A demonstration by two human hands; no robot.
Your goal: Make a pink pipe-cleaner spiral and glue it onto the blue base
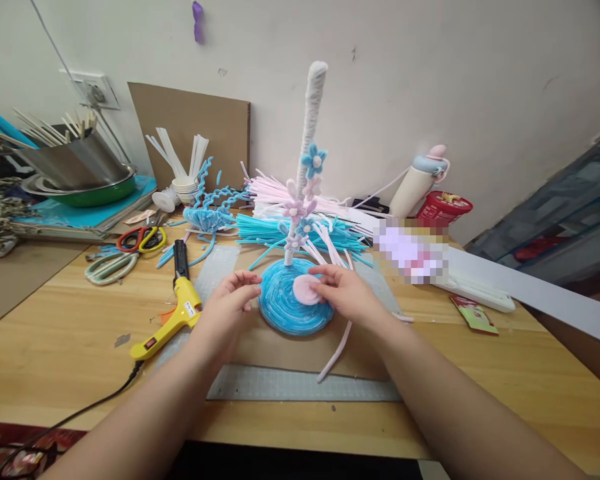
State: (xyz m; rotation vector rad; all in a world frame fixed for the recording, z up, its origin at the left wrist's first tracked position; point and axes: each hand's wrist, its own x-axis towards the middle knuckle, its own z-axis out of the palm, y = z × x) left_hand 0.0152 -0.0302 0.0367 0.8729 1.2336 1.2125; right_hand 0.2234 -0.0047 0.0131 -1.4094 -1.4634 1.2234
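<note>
My right hand pinches a small pale pink disc, coiled from what looks like pipe cleaner, over the right half of a round blue base. Just off the base's left edge, my left hand has its fingers curved and apart, with nothing visible in them. A white-wrapped stem rises from the back of the base, leaning slightly right. Blue and pink fuzzy flowers cluster along its lower half. Whether the disc touches the base I cannot tell.
A yellow glue gun lies left of my left hand, its cord trailing forward. Scissors rest beyond it. Bundles of blue pipe cleaners and pink pipe cleaners lie behind the base. Cardboard covers a cutting mat. A bottle stands back right.
</note>
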